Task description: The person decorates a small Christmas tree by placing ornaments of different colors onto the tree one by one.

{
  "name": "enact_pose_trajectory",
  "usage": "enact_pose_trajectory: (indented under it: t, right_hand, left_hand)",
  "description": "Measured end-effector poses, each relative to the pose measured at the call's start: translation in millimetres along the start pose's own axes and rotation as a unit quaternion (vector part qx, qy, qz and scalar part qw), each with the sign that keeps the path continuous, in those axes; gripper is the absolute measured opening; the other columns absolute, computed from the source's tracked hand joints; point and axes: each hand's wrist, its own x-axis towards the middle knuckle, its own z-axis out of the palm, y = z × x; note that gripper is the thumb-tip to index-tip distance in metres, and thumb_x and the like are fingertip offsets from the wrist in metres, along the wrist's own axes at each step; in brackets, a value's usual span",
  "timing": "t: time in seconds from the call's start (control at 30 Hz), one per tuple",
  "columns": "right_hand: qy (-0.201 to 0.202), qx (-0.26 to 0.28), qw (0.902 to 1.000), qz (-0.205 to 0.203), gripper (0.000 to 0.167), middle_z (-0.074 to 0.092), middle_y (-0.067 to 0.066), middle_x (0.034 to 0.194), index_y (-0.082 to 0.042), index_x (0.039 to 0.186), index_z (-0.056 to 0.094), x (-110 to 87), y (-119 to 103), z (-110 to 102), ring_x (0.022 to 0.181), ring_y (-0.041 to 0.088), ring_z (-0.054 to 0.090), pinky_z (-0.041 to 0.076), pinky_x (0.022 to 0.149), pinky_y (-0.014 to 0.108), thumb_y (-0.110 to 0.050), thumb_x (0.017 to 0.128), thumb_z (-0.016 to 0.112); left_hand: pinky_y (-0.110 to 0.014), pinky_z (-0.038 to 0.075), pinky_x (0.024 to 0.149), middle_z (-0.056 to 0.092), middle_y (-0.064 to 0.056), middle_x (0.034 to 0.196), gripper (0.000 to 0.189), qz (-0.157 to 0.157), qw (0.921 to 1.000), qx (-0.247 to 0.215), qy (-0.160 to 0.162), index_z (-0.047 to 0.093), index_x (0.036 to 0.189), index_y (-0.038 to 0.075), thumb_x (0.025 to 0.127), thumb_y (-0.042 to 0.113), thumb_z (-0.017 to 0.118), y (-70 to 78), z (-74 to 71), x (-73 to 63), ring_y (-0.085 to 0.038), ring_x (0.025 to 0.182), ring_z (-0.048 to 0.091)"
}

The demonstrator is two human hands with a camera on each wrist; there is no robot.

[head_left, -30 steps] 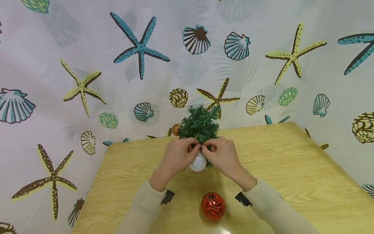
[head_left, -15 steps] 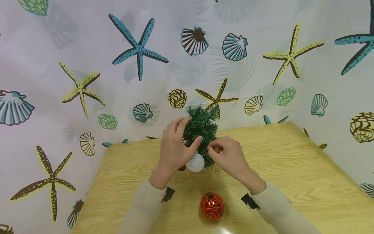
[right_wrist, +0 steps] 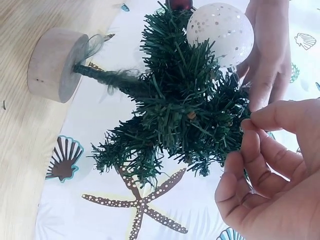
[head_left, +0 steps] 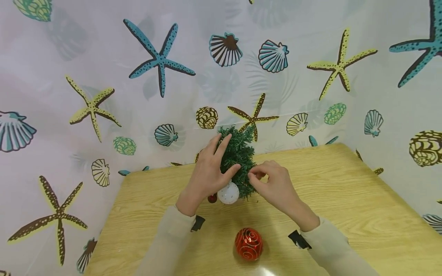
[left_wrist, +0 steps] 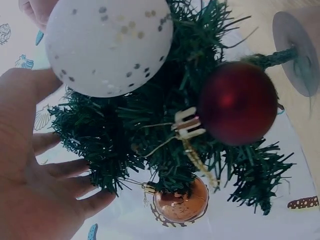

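A small green artificial Christmas tree (head_left: 241,153) stands at the back of the table. My left hand (head_left: 207,172) lies along its left side, fingers spread and straight. On the other side, the thumb and index finger of my right hand (head_left: 274,184) pinch a branch tip, seen close up in the right wrist view. A white speckled bauble (head_left: 228,193) hangs at the front, just below my left thumb. Beside it hangs a dark red bauble (left_wrist: 237,102) with a gold cap. A copper-coloured bauble (left_wrist: 182,200) shows farther around the tree in the left wrist view.
A shiny red bauble with swirls (head_left: 249,244) rests on the wooden table (head_left: 345,199) between the forearms. The tree has a round wooden base (right_wrist: 57,65). Behind the table hangs a cloth (head_left: 276,88) printed with starfish and shells.
Both hands have come off the top of the white bauble. The left hand has spread open along the tree's left side; the right has shifted to the right-hand branches.
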Motion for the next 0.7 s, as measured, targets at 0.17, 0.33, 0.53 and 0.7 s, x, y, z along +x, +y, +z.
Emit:
enact_pose_trajectory:
  t: [0.17, 0.33, 0.53, 0.7]
  right_hand:
    - [-0.002, -0.006, 1.0000, 0.004, 0.010, 0.071, -0.002, 0.080, -0.012, 0.091, 0.082, -2.4, 2.6, -1.1, 0.079, 0.016, 0.061, 0.045, 0.066, 0.030, -0.008, 0.095, 0.074]
    - [-0.010, -0.007, 0.9999, 0.001, 0.011, 0.069, -0.005, 0.079, -0.013, 0.090, 0.082, -4.5, 2.1, -2.0, 0.078, 0.013, 0.058, 0.044, 0.066, 0.028, -0.008, 0.095, 0.074]
    - [-0.039, 0.003, 0.9986, -0.036, 0.008, 0.067, -0.008, 0.081, -0.016, 0.092, 0.081, -11.0, 3.9, -3.2, 0.075, 0.014, 0.059, 0.043, 0.063, 0.026, -0.009, 0.093, 0.078]
    - [-0.066, 0.027, 0.9956, -0.060, 0.010, 0.066, -0.011, 0.083, -0.019, 0.094, 0.080, -18.7, 6.6, -3.0, 0.075, 0.012, 0.061, 0.047, 0.065, 0.024, -0.009, 0.093, 0.079]
  left_hand:
    - [-0.065, 0.043, 0.115, 0.040, -0.029, 0.162, 0.076, -0.001, 0.9998, -0.015, -0.011, 0.040, 0.162, 0.009, 0.099, 0.034, 0.075, -1.9, 0.1, -1.2, -0.046, 0.149, 0.044]
    - [-0.064, 0.042, 0.117, 0.038, -0.028, 0.164, 0.075, -0.006, 0.9993, -0.028, -0.022, 0.040, 0.163, 0.011, 0.100, 0.033, 0.074, -3.0, -1.2, -1.8, -0.046, 0.152, 0.041]
    - [-0.066, 0.041, 0.117, 0.037, -0.029, 0.164, 0.073, -0.008, 0.9984, -0.049, -0.025, 0.040, 0.163, 0.011, 0.101, 0.029, 0.074, -3.3, -4.0, -3.3, -0.048, 0.151, 0.040]
    - [-0.067, 0.040, 0.118, 0.037, -0.029, 0.165, 0.072, -0.005, 0.9980, -0.058, -0.023, 0.040, 0.163, 0.010, 0.101, 0.026, 0.073, -4.1, -6.3, -5.3, -0.049, 0.152, 0.039]
